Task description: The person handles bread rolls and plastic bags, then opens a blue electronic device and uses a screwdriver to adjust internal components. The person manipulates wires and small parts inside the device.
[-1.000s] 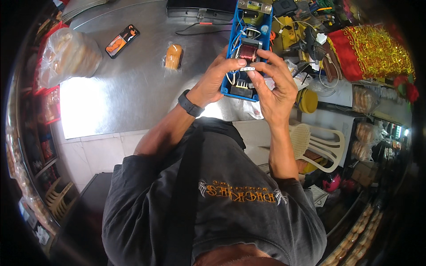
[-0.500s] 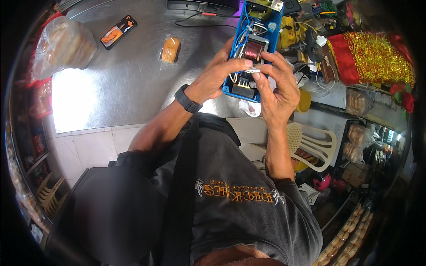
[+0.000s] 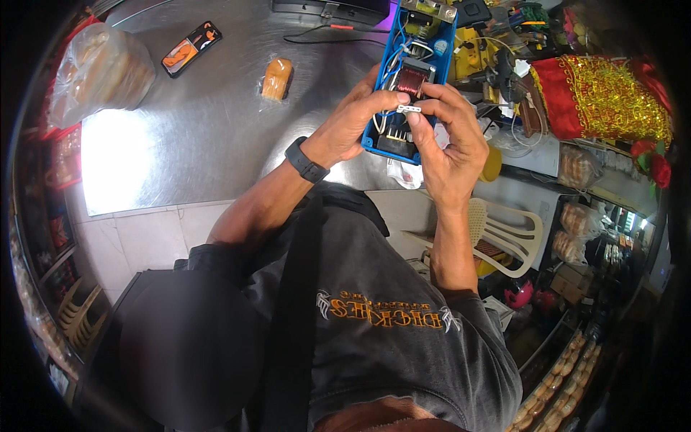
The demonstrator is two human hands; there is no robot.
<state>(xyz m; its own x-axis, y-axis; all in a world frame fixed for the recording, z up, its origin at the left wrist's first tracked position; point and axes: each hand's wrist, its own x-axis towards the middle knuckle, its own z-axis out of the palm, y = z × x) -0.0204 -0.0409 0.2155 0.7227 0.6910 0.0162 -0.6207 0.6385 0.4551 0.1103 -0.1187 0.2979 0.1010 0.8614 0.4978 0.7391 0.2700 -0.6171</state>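
A blue open-topped casing (image 3: pixel 383 137) with wires, a copper-wound transformer (image 3: pixel 412 81) and circuit parts inside is held up over the steel counter (image 3: pixel 187 158). My left hand (image 3: pixel 349 122) is closed around its left side, thumb reaching inside. A small white connector (image 3: pixel 409 109) lies between that thumb and the fingertips of my right hand (image 3: pixel 450 144), which pinch it. Some fingertips are hidden by the casing.
A bagged bundle (image 3: pixel 101 75), a phone (image 3: pixel 191 49) and wrapped bread (image 3: pixel 276 79) lie on the counter. Tools (image 3: pixel 475 50) and red-gold cloth (image 3: pixel 597 97) crowd the right, above a plastic chair (image 3: pixel 511 237). A blurred dark shape (image 3: pixel 187 345) is at lower left.
Since a second ago the casing has shifted slightly right, both hands with it. The blurred dark shape has appeared at lower left. The last half second shows only slight finger movement.
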